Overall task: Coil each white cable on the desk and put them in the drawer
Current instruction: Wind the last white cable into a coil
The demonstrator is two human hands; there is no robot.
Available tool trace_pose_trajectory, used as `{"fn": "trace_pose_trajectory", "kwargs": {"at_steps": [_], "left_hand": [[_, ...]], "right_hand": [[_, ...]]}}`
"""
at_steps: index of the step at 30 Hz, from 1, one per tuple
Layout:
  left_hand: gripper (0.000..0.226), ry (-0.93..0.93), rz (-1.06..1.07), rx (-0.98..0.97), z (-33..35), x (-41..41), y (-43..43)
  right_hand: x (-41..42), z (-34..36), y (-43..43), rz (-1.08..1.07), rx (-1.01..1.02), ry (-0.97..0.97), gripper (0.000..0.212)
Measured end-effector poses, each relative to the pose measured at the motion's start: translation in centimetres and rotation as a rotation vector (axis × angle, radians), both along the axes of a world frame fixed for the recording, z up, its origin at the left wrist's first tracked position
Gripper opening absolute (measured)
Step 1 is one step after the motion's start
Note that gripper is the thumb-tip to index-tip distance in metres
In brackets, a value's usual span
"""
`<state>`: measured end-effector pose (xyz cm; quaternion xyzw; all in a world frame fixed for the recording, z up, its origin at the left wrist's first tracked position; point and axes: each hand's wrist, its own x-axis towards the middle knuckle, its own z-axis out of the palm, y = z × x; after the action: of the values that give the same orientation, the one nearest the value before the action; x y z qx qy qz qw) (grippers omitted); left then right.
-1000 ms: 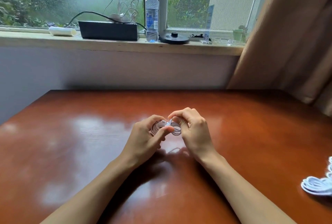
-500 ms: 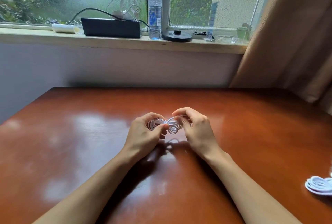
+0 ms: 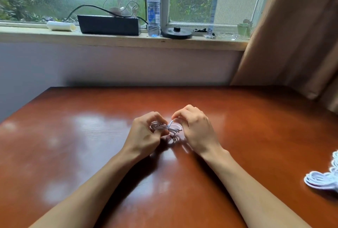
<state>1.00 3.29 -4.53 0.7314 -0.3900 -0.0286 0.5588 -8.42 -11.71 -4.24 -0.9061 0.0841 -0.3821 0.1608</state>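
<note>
Both hands hold the small coiled white cable [image 3: 172,129] over the glossy red-brown wooden desk [image 3: 73,136], left hand [image 3: 146,136] gripping its left loops, right hand [image 3: 195,129] pinching a strand at its waist, so its long axis runs left-right between them, equally near each.

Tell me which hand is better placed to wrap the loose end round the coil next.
Probably the right hand: its fingertips pinch the cable's free end above the coil, at its waist, while the left hand grips the loops to steady them.
</note>
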Motion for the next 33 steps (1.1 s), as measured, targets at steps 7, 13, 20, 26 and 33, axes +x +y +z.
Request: {"fn": "trace_pose_trajectory", "kwargs": {"at_steps": [7,13,20,26,33], "left_hand": [[0.026,0.009,-0.001,-0.056,0.23,0.2,-0.2],[0.027,0.026,-0.005,-0.075,0.05,0.19,-0.23],[0.022,0.087,-0.008,-0.102,0.11,0.29,-0.2],[0.022,0.128,0.033,-0.1,0.25,0.24,-0.15],[0.013,0.28,0.077,-0.187,0.43,0.39,-0.16]], "right_hand": [[0.09,0.34,0.6,0.115,0.347,-0.159,0.028],[-0.03,0.57,0.78,0.128,0.487,-0.102,0.025],[-0.23,0.63,0.3,0.12,0.577,-0.052,0.016],[-0.29,0.52,0.05,0.159,0.611,0.051,0.013],[-0.5,0.44,0.37,0.221,0.507,0.146,0.018]]}}
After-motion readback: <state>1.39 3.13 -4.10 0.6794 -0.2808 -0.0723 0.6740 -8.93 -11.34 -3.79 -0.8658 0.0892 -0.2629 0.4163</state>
